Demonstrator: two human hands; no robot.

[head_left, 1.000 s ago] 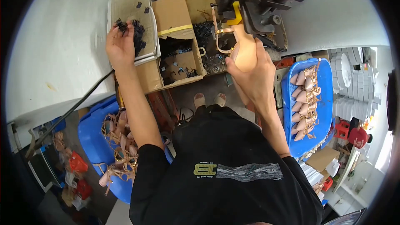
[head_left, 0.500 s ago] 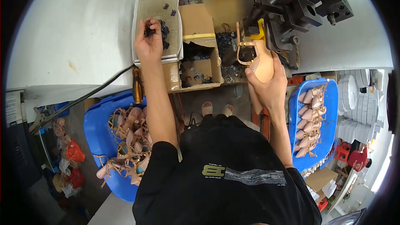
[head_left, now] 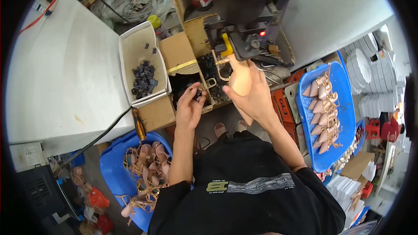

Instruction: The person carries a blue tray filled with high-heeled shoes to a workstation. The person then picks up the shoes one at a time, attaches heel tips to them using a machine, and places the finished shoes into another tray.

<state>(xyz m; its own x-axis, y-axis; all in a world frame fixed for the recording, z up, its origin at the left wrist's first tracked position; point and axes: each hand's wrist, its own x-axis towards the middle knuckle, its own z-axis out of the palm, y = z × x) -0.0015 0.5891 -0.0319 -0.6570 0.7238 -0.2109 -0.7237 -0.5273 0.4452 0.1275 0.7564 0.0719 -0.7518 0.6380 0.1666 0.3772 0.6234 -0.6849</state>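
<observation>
My right hand [head_left: 257, 98] grips a tan strappy shoe [head_left: 242, 82], sole facing up, its heel end up against a black machine [head_left: 244, 45] beside a yellow piece [head_left: 227, 45]. A studded strap hangs off the shoe's left side. My left hand [head_left: 189, 109] is over the front of a cardboard box [head_left: 177, 41], left of the shoe and apart from it. Its fingers are closed on a small dark piece [head_left: 198, 93], mostly hidden by the fingertips. To the left, a white tray [head_left: 126, 45] holds a pile of small dark pieces [head_left: 144, 79].
A blue bin [head_left: 109, 159] of tangled strappy shoes stands lower left. Another blue basket [head_left: 346, 109] at right holds shoes in a row. An orange-handled tool [head_left: 139, 124] hangs by the tray, near a black cable [head_left: 98, 137]. White worktops flank both sides.
My left hand has left the tray's pile and moved right, closer to the shoe, with a small dark piece. My right hand still holds the shoe at the machine. The view has turned.
</observation>
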